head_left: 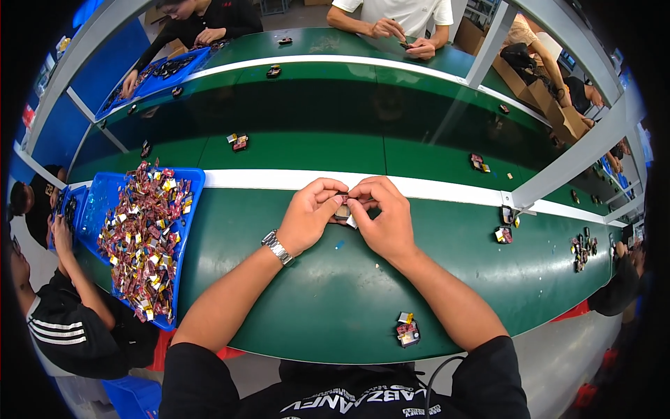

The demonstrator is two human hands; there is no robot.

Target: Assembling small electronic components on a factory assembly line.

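Note:
Near the middle of the green table, my left hand [309,218] and my right hand [382,216] pinch one small electronic assembly [343,211] between thumbs and fingertips. It shows a dark red circuit board, and a pale flap sticks out below it by my right thumb. Fingers cover most of it. A small blue scrap [340,245] lies on the table just below my hands. Closer to the front edge rests another assembly [408,332], with a black housing, a reddish board and a silver-yellow battery cell.
At left, a blue tray [198,183] is heaped with red circuit boards [145,241] carrying battery cells. Similar assemblies [504,234] lie to the right. A white rail [244,179] runs beyond my hands, before a dark conveyor belt [300,98]. Metal posts [579,164] rise at right; several people work around.

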